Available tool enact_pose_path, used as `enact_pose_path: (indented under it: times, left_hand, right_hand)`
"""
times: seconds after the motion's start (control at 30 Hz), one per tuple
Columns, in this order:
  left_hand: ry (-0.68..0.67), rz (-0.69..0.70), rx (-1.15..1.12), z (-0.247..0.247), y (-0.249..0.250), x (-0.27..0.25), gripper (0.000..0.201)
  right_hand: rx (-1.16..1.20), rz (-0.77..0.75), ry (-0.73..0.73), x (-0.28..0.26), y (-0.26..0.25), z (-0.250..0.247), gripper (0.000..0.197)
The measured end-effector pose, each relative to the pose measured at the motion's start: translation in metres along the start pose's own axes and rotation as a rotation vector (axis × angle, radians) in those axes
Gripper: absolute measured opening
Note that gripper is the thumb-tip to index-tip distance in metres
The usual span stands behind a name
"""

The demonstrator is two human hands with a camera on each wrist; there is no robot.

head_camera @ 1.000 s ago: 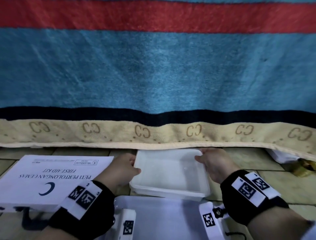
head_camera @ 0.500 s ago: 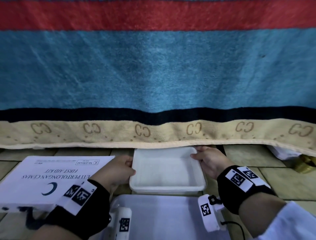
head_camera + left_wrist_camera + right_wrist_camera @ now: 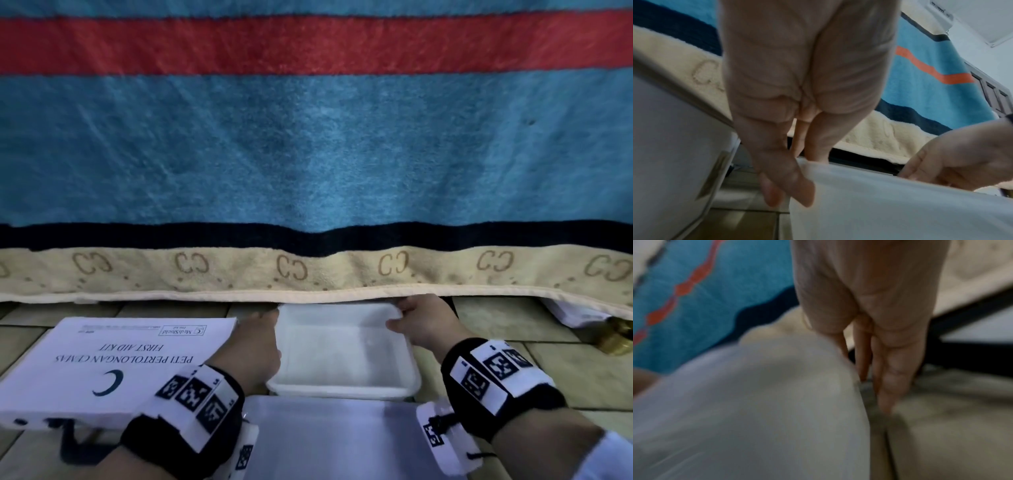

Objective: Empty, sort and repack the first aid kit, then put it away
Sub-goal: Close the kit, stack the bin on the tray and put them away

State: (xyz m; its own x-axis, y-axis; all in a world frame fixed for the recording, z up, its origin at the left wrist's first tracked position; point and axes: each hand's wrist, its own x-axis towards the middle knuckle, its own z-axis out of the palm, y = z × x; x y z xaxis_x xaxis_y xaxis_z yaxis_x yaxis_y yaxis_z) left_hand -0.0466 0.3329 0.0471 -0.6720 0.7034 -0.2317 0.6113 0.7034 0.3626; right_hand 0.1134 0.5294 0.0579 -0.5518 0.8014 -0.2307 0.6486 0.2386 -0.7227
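Observation:
An empty white plastic tray sits low over the tiled floor, its far edge at the hem of a hanging blanket. My left hand grips its left rim and my right hand pinches the far right corner, thumb on top. The left wrist view shows my left fingers running down the tray side, with the right hand across from them. The right wrist view is blurred: right fingers lie beside the tray. The white first aid kit box lies shut to the left.
A translucent plastic container or lid lies just in front of the tray, near me. The striped blanket hangs across the whole back, with a dark gap under its hem. At the right sit a brass object and something white.
Both hands have carried the tray a little away from me toward the blanket hem. It now sits flatter and lower than before.

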Motion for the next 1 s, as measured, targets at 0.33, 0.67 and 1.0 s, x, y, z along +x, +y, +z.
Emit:
enact_pose_path:
  times: [0.33, 0.67, 1.0]
  left_hand:
    - [-0.031, -0.015, 0.284, -0.004, 0.017, -0.006, 0.052]
    - [0.322, 0.135, -0.006, -0.026, -0.013, -0.102, 0.025]
    - [0.106, 0.017, 0.134, -0.001, -0.147, -0.192, 0.013]
  right_hand:
    - [-0.695, -0.206, -0.22, -0.036, -0.014, -0.001, 0.072]
    - [0.078, -0.186, 0.248, -0.094, -0.014, 0.002, 0.02]
    - [0.815, -0.453, -0.247, -0.295, -0.028, 0.094, 0.014]
